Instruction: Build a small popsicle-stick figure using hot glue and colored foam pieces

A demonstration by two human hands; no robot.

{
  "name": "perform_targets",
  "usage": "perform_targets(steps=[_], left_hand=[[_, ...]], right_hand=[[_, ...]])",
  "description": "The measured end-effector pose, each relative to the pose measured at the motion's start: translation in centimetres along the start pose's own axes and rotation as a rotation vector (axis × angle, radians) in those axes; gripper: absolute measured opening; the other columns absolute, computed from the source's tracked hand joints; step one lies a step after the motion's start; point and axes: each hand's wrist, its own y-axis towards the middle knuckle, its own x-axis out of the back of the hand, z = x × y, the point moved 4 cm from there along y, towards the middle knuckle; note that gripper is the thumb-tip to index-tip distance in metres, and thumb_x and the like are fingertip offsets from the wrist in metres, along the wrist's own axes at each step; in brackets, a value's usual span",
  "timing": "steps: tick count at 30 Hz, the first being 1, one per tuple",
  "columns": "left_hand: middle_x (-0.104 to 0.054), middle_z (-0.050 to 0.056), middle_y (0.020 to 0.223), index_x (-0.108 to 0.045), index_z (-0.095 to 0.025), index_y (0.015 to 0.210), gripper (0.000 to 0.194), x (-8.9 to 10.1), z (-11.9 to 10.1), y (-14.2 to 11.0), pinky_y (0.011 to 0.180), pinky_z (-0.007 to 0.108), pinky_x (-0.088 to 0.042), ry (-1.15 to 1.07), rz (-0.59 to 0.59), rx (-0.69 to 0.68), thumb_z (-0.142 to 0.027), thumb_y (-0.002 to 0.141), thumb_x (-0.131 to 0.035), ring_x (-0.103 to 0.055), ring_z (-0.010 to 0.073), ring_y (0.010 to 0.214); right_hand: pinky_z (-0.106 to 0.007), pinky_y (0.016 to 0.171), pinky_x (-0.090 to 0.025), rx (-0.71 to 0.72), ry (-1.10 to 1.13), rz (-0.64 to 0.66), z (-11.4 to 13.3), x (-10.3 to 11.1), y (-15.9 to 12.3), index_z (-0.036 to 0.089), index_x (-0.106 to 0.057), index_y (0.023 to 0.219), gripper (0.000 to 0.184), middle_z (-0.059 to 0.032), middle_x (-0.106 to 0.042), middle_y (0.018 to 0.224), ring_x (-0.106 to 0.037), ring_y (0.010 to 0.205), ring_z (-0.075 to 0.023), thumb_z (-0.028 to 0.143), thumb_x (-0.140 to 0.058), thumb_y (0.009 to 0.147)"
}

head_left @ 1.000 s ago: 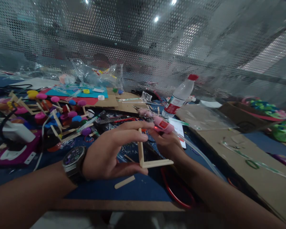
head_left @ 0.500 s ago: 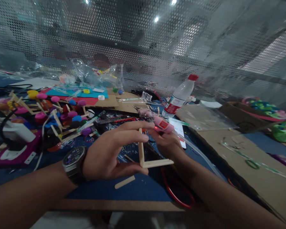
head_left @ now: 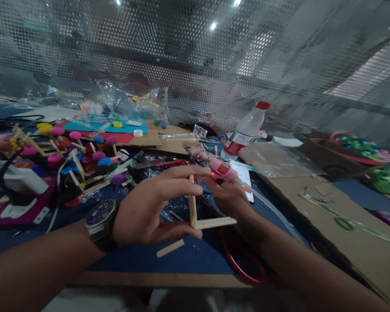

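Lying nearest to me, just inside the edge of the blue-covered tabletop (head_left: 133,260), is a loose flat pale wooden stick (head_left: 170,248) with one rounded end; to its right curves a thin red loop-shaped handle (head_left: 243,264). Above these, the bare left hand (head_left: 149,199), a dark round-faced watch (head_left: 101,219) on its wrist, holds an L-shaped piece of pale wooden sticks (head_left: 214,223). Its grip is narrow: thumb below the corner, a finger at the top of the upright stick, the other arm reaching out towards the right wrist. The piece is off the surface, between the two hands.

The right hand (head_left: 228,195) is closed around a pink plastic glue gun (head_left: 221,168) with a small red light glowing, its nozzle pointing away and leftward, clear of the corner. A left fingertip reaches the gun's side; whether it touches I can't tell.

Over the last second next to nothing has changed: both hands keep their pose and the sticks their angle. I take that as a pause to steady the corner, with the work no further along.

Farther off, to the left, sits a jumble of bright round balls and sticks (head_left: 99,155); to the right leans a clear red-capped plastic bottle (head_left: 243,134), and behind everything rises a grey perforated screen (head_left: 182,56).
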Motion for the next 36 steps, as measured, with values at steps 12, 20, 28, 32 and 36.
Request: perform_targets(steps=[12, 20, 28, 32, 36], left_hand=[[-0.057, 0.020, 0.145, -0.047, -0.022, 0.133, 0.069, 0.10, -0.08, 0.27, 0.099, 0.043, -0.059, 0.031, -0.001, -0.019, -0.026, 0.077, -0.088, -0.071, 0.0210, 0.100], [-0.056, 0.020, 0.147, -0.046, -0.023, 0.135, 0.072, 0.19, -0.06, 0.17, 0.097, 0.042, -0.060, 0.017, -0.004, -0.020, -0.024, 0.077, -0.087, -0.070, 0.0210, 0.102], [-0.057, 0.021, 0.146, -0.047, -0.024, 0.137, 0.073, 0.13, -0.05, 0.20, 0.093, 0.042, -0.061, 0.005, -0.017, -0.018, -0.024, 0.076, -0.088, -0.072, 0.0225, 0.100], [-0.057, 0.021, 0.146, -0.047, -0.023, 0.137, 0.073, 0.15, 0.00, 0.16, 0.092, 0.042, -0.062, 0.005, -0.025, -0.022, -0.024, 0.077, -0.087, -0.072, 0.0226, 0.101], [-0.058, 0.021, 0.145, -0.047, -0.022, 0.136, 0.072, 0.11, 0.01, 0.16, 0.088, 0.038, -0.064, -0.001, -0.022, -0.021, -0.023, 0.076, -0.088, -0.072, 0.0206, 0.098]], right_hand=[[-0.053, 0.109, -0.046, -0.022, -0.053, -0.003, 0.04, 0.07, -0.02, 0.023, -0.075, 0.109, 0.041, -0.0120, -0.077, 0.107, -0.066, 0.115, -0.0341, 0.055, -0.060, 0.087], [-0.052, 0.110, -0.044, 0.011, -0.091, 0.025, 0.14, 0.07, 0.07, 0.022, -0.074, 0.109, 0.039, -0.0118, -0.076, 0.111, -0.064, 0.117, -0.0332, 0.051, -0.057, 0.089], [-0.051, 0.111, -0.043, -0.007, -0.056, 0.011, 0.39, 0.14, -0.02, 0.023, -0.073, 0.112, 0.039, -0.0123, -0.074, 0.119, -0.063, 0.120, -0.0331, 0.051, -0.058, 0.089], [-0.054, 0.113, -0.041, 0.001, -0.062, 0.029, 0.53, 0.05, -0.04, 0.024, -0.074, 0.111, 0.037, -0.0116, -0.075, 0.116, -0.062, 0.123, -0.0339, 0.050, -0.058, 0.089], [-0.054, 0.112, -0.042, 0.034, -0.042, 0.032, 0.43, -0.02, -0.01, 0.024, -0.073, 0.111, 0.034, -0.0109, -0.075, 0.115, -0.062, 0.124, -0.0338, 0.047, -0.056, 0.092]])
